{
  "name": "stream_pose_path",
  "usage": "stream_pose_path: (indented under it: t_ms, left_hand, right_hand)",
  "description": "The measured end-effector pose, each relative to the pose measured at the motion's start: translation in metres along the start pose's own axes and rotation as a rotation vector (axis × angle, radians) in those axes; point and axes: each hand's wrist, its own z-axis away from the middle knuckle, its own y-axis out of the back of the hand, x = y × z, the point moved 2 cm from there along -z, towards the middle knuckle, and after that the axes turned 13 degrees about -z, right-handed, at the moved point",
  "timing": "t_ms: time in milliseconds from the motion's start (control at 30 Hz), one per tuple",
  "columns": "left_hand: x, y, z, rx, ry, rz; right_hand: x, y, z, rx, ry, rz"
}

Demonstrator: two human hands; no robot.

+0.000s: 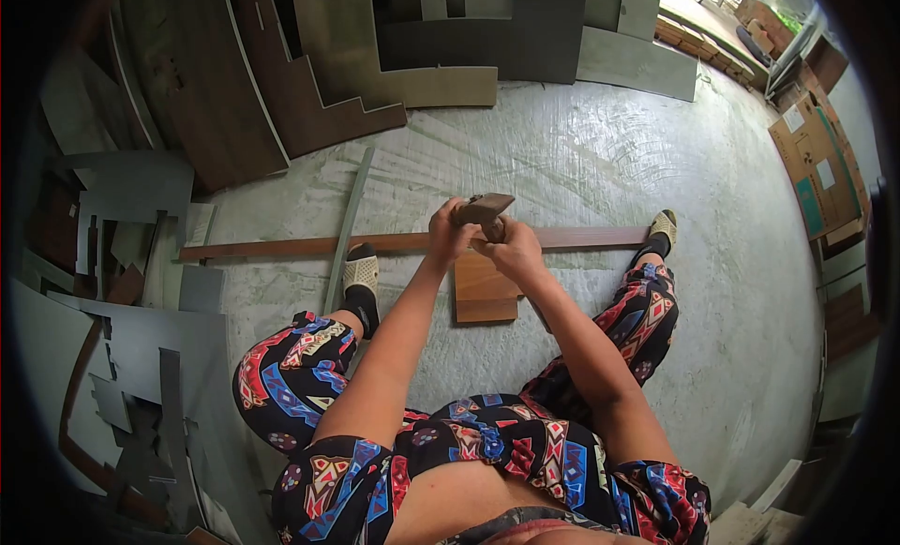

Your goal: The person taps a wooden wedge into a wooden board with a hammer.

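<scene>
A hammer (484, 209) with a worn metal head is raised in front of me, above a long brown wooden strip. My right hand (515, 252) is closed round its handle just under the head. At the left end of the head, my left hand (450, 232) has its fingers curled against the metal; its fingertips are partly hidden. Below my hands, a brown wooden block (486, 292) lies on the floor beside the wooden strip (591, 238). The strip runs across the floor, from near a foot on the right to the panels on the left.
A thin grey-green strip (353, 203) crosses the wooden strip by my left foot (360, 273). Large panels (347, 39) lean along the back. Grey offcuts (131, 348) are piled at the left. A cardboard box (817, 165) stands at the right.
</scene>
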Motion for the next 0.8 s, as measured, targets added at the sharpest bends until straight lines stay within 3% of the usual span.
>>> stream_pose_path:
  t_ms: [33, 167, 267, 367, 467, 567, 800]
  left_hand:
    - [0.005, 0.001, 0.000, -0.001, 0.034, 0.013]
    - [0.002, -0.003, 0.003, 0.076, 0.091, -0.119]
    - [0.019, 0.006, 0.004, 0.005, 0.173, -0.250]
    - [0.009, 0.003, 0.004, -0.031, 0.081, 0.012]
    - [-0.004, -0.002, 0.003, -0.031, 0.138, 0.104]
    - [0.003, 0.000, 0.003, 0.038, 0.083, -0.143]
    - [0.013, 0.004, 0.001, 0.016, 0.057, -0.027]
  right_hand:
    - [0.001, 0.000, -0.003, -0.026, -0.051, 0.028]
    - [-0.010, 0.001, 0.006, 0.011, 0.065, -0.058]
    - [-0.013, 0.002, 0.005, 0.023, 0.079, -0.046]
    - [0.008, -0.003, -0.002, 0.039, 0.133, 0.056]
    - [0.006, -0.002, -0.002, 0.000, -0.021, 0.000]
    - [-0.016, 0.002, 0.009, 0.028, 0.098, -0.069]
    - [0.019, -0.007, -0.005, -0.012, 0.003, -0.052]
